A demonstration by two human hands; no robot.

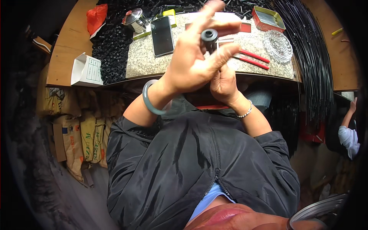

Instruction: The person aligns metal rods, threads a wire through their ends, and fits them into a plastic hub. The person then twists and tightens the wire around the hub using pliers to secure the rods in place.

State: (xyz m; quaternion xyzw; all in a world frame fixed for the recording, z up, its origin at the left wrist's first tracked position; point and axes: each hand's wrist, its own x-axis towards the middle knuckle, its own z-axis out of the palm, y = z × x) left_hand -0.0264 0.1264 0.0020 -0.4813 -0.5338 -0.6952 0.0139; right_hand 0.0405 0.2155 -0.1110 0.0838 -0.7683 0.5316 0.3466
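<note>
Over the worktop, my left hand [186,65] is raised with its thumb and fingers curved round a small black cylindrical part [209,35]. The part's ringed end, with a hole in it, faces up. Just below and to the right, my right hand [224,83] is closed, its fingertips tucked behind the left thumb. What it grips is hidden; a thin pale metal piece shows just above it, beside the black part. Red-handled pliers [253,61] lie on the stone slab [147,68] to the right of both hands.
A phone [162,36], a lidded metal cup [137,21], a glass ashtray [278,46] and a tin box [268,19] surround my hands. Small black parts [109,53] heap at left, beside a white carton [87,71]. Long black rods [306,50] overhang the right edge. Another person's arm [348,119] shows far right.
</note>
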